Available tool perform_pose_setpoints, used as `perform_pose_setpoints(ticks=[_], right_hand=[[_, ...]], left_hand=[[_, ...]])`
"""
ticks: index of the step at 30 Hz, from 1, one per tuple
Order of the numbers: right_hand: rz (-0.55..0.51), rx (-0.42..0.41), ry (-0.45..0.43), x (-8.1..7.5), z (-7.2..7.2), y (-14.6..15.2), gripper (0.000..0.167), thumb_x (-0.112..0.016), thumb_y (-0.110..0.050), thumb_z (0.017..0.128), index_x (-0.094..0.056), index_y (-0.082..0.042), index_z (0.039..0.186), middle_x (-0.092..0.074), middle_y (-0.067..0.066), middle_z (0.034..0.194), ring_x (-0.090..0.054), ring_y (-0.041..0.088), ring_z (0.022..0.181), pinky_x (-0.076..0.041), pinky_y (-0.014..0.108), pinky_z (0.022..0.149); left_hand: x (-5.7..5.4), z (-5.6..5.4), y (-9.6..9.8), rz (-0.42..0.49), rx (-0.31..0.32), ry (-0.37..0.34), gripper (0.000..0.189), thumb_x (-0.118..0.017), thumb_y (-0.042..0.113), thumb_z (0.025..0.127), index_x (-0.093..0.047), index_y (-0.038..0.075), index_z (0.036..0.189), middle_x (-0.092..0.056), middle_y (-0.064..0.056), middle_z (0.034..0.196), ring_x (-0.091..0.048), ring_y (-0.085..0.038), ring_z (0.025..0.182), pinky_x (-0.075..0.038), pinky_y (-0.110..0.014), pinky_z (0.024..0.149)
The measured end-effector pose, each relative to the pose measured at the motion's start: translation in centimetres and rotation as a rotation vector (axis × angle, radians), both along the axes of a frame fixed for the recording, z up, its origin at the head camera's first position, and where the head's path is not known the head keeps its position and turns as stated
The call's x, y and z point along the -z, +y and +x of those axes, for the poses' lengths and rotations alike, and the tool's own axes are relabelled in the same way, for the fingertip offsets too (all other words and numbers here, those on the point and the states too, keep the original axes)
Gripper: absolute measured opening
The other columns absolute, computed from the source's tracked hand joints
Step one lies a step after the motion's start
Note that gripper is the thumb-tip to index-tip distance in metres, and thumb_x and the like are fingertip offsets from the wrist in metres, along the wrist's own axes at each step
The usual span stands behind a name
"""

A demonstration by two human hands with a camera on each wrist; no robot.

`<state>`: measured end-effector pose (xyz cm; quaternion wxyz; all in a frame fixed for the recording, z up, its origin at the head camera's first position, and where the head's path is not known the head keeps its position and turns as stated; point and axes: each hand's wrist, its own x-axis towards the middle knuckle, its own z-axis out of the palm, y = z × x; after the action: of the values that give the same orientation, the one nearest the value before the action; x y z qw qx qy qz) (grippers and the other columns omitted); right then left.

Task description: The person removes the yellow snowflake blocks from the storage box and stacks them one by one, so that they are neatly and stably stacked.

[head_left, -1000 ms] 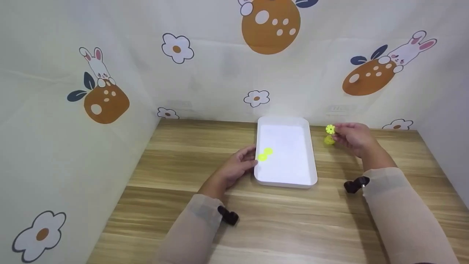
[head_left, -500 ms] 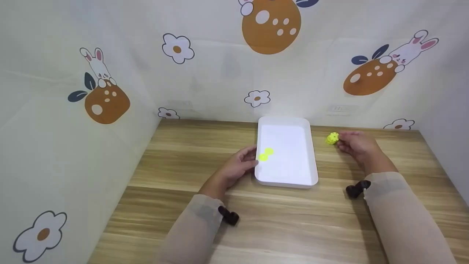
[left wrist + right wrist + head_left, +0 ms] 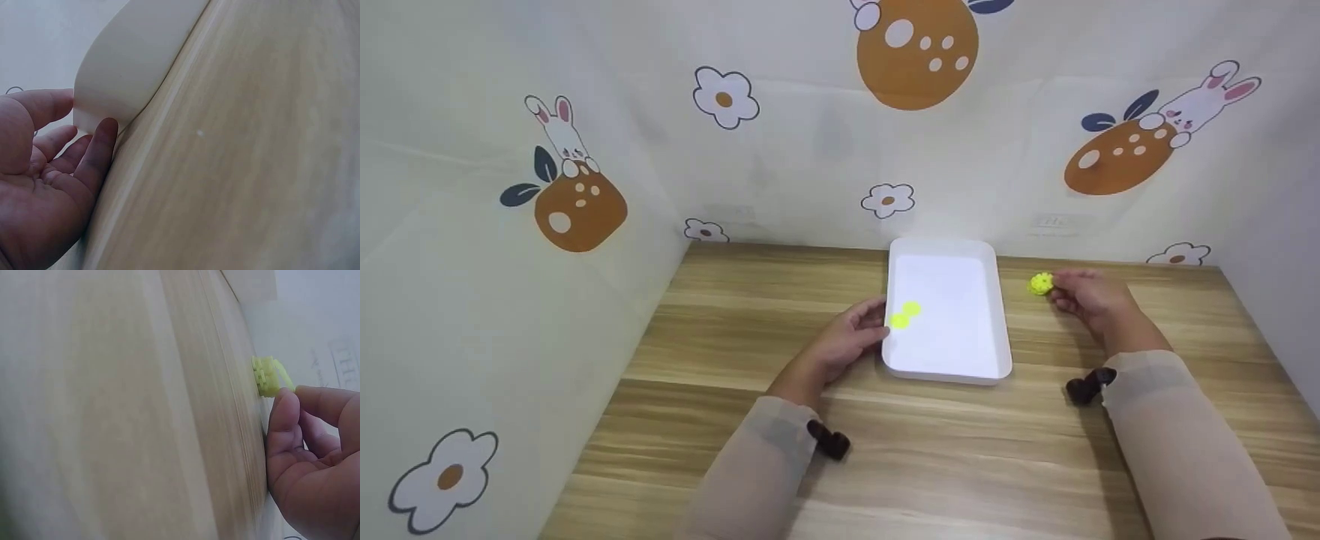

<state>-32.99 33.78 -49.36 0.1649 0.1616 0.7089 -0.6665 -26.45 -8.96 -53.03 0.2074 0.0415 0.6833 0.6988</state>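
Observation:
My right hand (image 3: 1091, 300) pinches a yellow notched plastic disc (image 3: 284, 375) between thumb and finger. The disc leans against a short stack of similar yellow discs (image 3: 264, 377) on the table, seen best in the right wrist view. To the left, a white tray (image 3: 1002, 322) lies flat. Inside it, near its left wall, are two yellow discs (image 3: 912, 308) side by side. My left hand (image 3: 847, 341) holds the tray's left edge. In the left wrist view the thumb is at the rim and a fingertip (image 3: 107, 129) presses the outer wall.
The wood-grain table (image 3: 930, 465) runs back to a pale wall cloth (image 3: 795, 165) printed with oranges, rabbits and flowers. Similar pale walls close off the left and right sides. A black wrist mount (image 3: 1089, 385) sits on the right sleeve, another (image 3: 829, 440) on the left.
My right hand has lowered the held disc from beside the stack's top down against the stack, moving slightly toward me. The left hand and the tray stay in place.

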Motion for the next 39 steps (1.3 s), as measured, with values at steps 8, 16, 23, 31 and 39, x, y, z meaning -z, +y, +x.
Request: perform_pose_setpoints(ticks=[8,16,23,31,39], right_hand=[[-0.007,0.022,0.007,0.2,0.0,0.0,0.021,-0.062,-0.014,0.109,-0.068,-0.008,0.128,-0.076,-0.006,0.090,-0.069,0.005,0.084,-0.062,0.017,0.080],[0.008,0.010,0.009,0.4,-0.1,0.1,0.046,-0.061,-0.011,0.109,-0.052,0.001,0.152,-0.077,-0.007,0.089,-0.070,0.003,0.084,-0.062,0.016,0.081],[0.018,0.045,0.009,0.4,-0.1,0.1,0.040,-0.061,-0.016,0.109,-0.055,-0.004,0.146,-0.075,-0.008,0.089,-0.070,0.004,0.084,-0.062,0.017,0.081],[0.001,-0.001,0.042,-2.1,0.2,-1.4,0.023,-0.063,-0.021,0.108,-0.062,-0.015,0.131,-0.071,-0.007,0.094,-0.065,0.009,0.090,-0.061,0.021,0.086],[0.063,-0.124,0.159,-4.3,0.1,-4.8,0.030,-0.067,-0.025,0.107,-0.066,-0.012,0.134,-0.070,-0.010,0.095,-0.067,0.009,0.092,-0.062,0.020,0.087]], left_hand=[[-0.1,0.0,0.0,-0.008,-0.002,-0.011,0.066,-0.066,0.006,0.104,-0.042,0.011,0.164,-0.049,-0.014,0.166,-0.050,-0.031,0.152,-0.044,-0.044,0.127],[0.0,-0.1,-0.2,0.013,0.016,-0.013,0.066,-0.065,0.006,0.104,-0.040,0.011,0.165,-0.051,-0.017,0.164,-0.050,-0.031,0.152,-0.047,-0.044,0.125],[0.0,-0.1,-0.1,0.021,0.017,-0.015,0.066,-0.065,0.005,0.104,-0.041,0.011,0.165,-0.051,-0.017,0.164,-0.051,-0.031,0.152,-0.049,-0.043,0.123],[0.0,0.1,-0.2,0.036,0.013,-0.009,0.066,-0.065,0.004,0.104,-0.041,0.009,0.165,-0.053,-0.020,0.161,-0.052,-0.033,0.151,-0.049,-0.044,0.123],[0.0,0.1,-0.1,0.045,0.013,-0.005,0.066,-0.065,0.003,0.103,-0.040,0.008,0.165,-0.052,-0.021,0.162,-0.051,-0.034,0.151,-0.048,-0.044,0.123]])
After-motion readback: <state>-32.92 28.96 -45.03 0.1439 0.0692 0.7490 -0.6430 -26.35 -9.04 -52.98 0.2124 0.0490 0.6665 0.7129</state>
